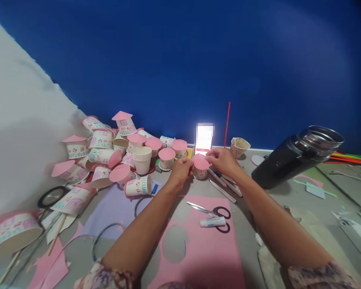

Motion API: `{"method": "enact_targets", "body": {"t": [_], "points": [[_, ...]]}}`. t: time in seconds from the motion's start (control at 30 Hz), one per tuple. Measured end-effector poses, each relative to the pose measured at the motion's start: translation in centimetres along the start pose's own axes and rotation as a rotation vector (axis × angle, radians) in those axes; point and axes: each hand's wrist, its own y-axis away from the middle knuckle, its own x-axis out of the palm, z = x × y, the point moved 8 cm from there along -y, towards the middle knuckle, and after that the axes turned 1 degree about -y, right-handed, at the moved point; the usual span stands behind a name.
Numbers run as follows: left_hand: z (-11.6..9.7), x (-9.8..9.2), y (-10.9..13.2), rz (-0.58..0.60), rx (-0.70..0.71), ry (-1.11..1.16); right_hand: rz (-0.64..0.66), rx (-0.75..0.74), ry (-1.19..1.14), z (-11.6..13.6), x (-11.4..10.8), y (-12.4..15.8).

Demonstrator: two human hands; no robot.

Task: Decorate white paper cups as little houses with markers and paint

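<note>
Nearest you, scissors [212, 210] and a glue stick [213, 221] rest on the pink sheet [210, 257]. Just beyond, the small cup [200, 172] stands upright between your hands, both equally near. Your left hand [180, 168] has its fingers closed on the cup's side, and your right hand [224, 160] pinches the pink disc [201, 161] capping it. The heap of decorated cups [102, 148] lies farther off, to the left.

A craft corner: decorated paper cups [104, 154] piled; scissors [212, 210], glue [213, 221], cut pink paper [204, 245].
</note>
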Motion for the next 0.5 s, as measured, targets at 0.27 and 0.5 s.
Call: {"method": "enact_targets", "body": {"t": [0.27, 0.5], "points": [[0.72, -0.13, -0.48, -0.011, -0.006, -0.003, -0.016, -0.010, 0.030, -0.74, 0.02, -0.15], [0.91, 0.08, -0.55, 0.016, -0.027, 0.003, 0.018, -0.004, 0.059, -0.52, 0.28, 0.11]]}}
